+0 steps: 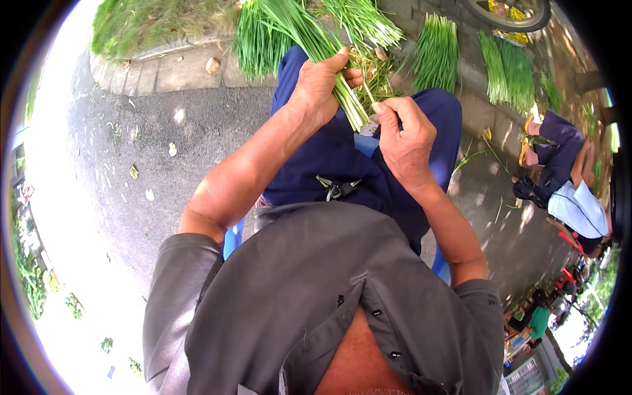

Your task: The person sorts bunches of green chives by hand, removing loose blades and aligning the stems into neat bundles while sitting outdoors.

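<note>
My left hand (319, 85) is closed round a bunch of long green chives (299, 29), above my left knee. Their leaves point away from me and their pale cut ends toward my lap. Just to the right, my right hand (405, 135) pinches a single thin chive stalk (368, 91) between thumb and forefinger, beside the pale ends. Beyond my knees lie more chives: a green bundle (257, 49) at the left, a pile with pale stems (368, 23) in the middle and another bundle (438, 52) at the right. Loose trimmings (378, 74) lie between them.
Further right are more bundles of chives (513, 72) near a wheel (520, 20). Another person (573, 191) sits at the right. A stone kerb (178, 69) borders grass (158, 23) at the far left. Fallen leaves dot the grey pavement (138, 171). I sit on something blue (233, 238).
</note>
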Tool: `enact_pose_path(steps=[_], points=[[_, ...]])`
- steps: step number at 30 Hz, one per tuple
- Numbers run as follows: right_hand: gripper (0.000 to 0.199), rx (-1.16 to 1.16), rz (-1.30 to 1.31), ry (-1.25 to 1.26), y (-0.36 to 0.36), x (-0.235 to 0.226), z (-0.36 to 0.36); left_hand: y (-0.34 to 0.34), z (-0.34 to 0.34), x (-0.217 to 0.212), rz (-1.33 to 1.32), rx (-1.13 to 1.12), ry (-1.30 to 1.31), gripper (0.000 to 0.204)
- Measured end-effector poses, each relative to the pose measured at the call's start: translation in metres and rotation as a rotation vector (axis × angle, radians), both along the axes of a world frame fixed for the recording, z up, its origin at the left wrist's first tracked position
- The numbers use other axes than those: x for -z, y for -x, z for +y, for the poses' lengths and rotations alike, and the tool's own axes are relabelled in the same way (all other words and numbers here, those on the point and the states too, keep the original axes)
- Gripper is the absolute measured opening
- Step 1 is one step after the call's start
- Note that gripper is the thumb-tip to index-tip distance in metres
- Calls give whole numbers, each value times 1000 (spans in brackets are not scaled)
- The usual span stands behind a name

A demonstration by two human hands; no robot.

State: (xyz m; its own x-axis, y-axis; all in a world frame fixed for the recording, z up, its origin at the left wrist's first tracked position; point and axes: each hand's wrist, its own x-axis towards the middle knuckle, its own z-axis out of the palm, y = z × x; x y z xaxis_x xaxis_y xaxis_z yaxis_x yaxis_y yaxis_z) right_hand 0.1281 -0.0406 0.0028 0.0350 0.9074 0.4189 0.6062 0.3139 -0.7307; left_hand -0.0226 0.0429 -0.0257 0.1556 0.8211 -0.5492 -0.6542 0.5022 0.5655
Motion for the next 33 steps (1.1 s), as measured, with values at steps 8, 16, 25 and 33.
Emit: enact_pose_path(steps=[8, 16, 25, 33], points=[[31, 148, 254, 429, -38, 1, 24, 10, 6, -14, -268, 132, -131, 18], [37, -183, 717, 707, -40, -6, 28, 1, -7, -20, -256, 326, -124, 23], [31, -263, 723, 732, -34, -10, 25, -5, -15, -30, -191, 452, -89, 17], [23, -230, 715, 865, -35, -9, 24, -6, -17, -28, -134, 497, -112, 21]])
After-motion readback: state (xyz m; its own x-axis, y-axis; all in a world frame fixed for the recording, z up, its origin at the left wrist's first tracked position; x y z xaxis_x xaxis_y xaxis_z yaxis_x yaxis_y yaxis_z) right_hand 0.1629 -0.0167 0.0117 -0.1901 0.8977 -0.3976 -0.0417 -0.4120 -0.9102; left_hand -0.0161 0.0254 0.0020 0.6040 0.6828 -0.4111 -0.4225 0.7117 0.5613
